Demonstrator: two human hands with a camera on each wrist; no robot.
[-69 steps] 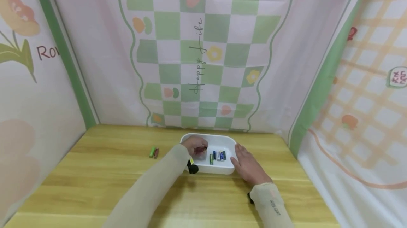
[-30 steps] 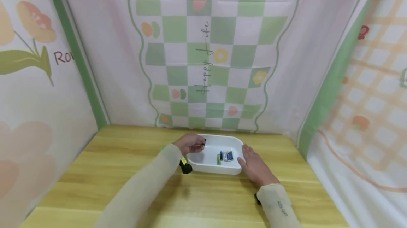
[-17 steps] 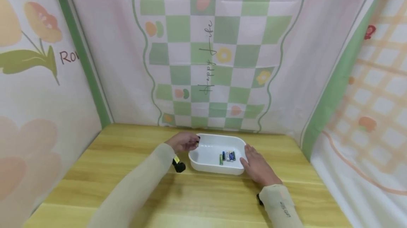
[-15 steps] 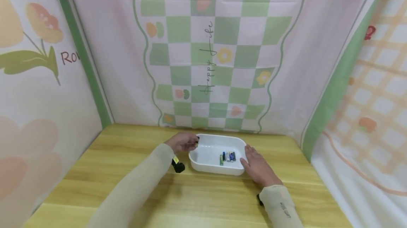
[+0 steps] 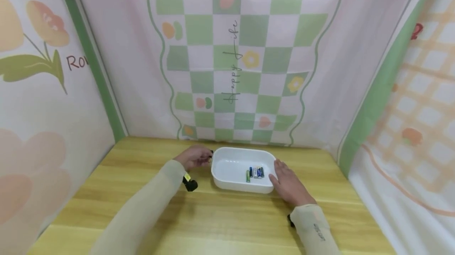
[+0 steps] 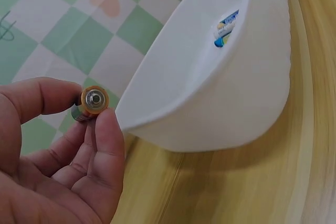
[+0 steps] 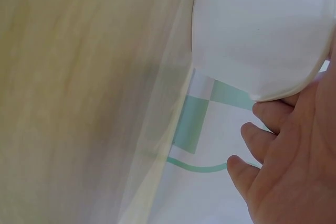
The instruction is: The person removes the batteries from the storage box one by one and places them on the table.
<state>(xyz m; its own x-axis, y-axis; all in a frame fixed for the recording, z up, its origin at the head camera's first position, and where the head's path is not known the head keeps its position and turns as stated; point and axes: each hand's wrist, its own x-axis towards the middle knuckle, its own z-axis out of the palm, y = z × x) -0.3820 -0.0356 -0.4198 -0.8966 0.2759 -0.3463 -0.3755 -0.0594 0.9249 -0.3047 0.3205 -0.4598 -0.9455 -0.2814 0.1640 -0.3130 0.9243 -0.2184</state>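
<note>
My left hand [image 5: 194, 157] pinches a battery [image 6: 93, 100] between thumb and fingertips, just outside the left end of a white tray [image 5: 245, 188]. The battery's copper-coloured rim and metal end face the left wrist camera; its darker body is mostly hidden by the fingers. Inside the tray, toward the right, several batteries [image 5: 255, 172] lie side by side, with a green battery [image 5: 248, 176] at their left. My right hand [image 5: 290, 184] rests along the tray's right end, fingers extended and thumb at the rim. In the right wrist view its fingertips [image 7: 244, 174] sit beside the tray's outer wall.
The tray stands on a wood-grain table [image 5: 227, 223], toward its back edge. Behind it hangs a green-and-white checkered cloth [image 5: 241, 57], with printed cloth panels at left and right. Dark straps circle both wrists.
My left hand has lifted the battery from inside the tray and moved left past its rim. The green and red batteries earlier seen on the table are now hidden. My right hand stays put.
</note>
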